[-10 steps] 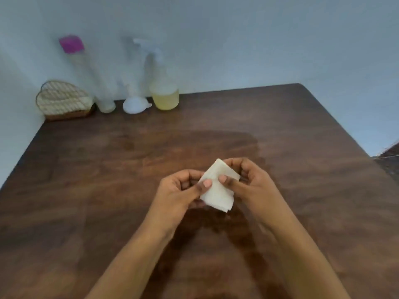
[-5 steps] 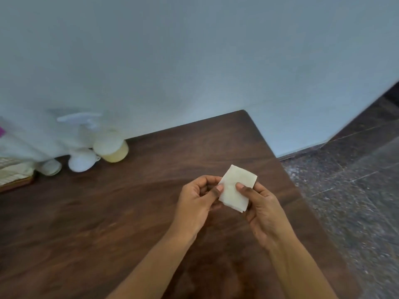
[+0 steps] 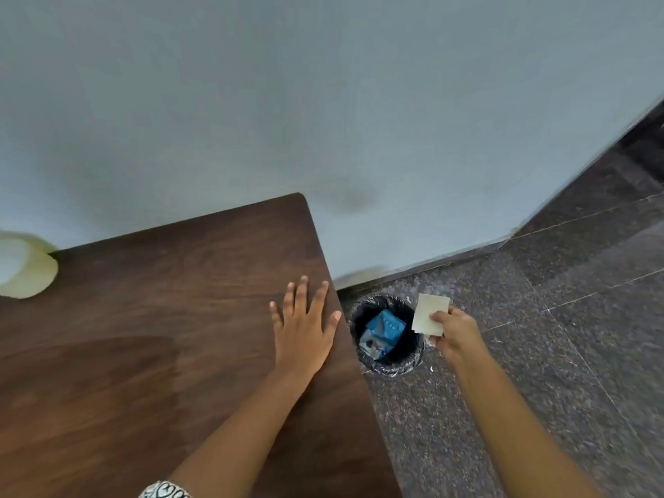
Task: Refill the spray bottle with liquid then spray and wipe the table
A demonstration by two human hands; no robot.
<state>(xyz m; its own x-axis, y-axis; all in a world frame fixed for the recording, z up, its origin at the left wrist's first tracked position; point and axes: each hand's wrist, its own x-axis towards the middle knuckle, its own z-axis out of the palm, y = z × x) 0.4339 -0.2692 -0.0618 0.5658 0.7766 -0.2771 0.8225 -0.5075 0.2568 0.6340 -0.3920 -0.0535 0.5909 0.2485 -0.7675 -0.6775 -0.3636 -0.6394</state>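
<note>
My right hand (image 3: 454, 336) pinches a folded white tissue (image 3: 429, 314) out past the table's right edge, just right of and above a small black-lined bin (image 3: 390, 363) on the floor. My left hand (image 3: 303, 327) rests flat, fingers spread, on the dark wooden table (image 3: 161, 336) near its right edge. At the far left edge of view the blurred base of the spray bottle (image 3: 27, 269) with yellowish liquid stands by the wall. A damp, darker patch shows on the table's left part.
The bin holds a blue wrapper (image 3: 382, 330). A grey speckled tile floor (image 3: 557, 336) lies right of the table. A pale blue wall (image 3: 323, 102) runs behind the table and the bin.
My view swung right, off the table. My left hand let go of the tissue and went flat onto the table. My right hand carried the tissue out over the floor beside the bin.
</note>
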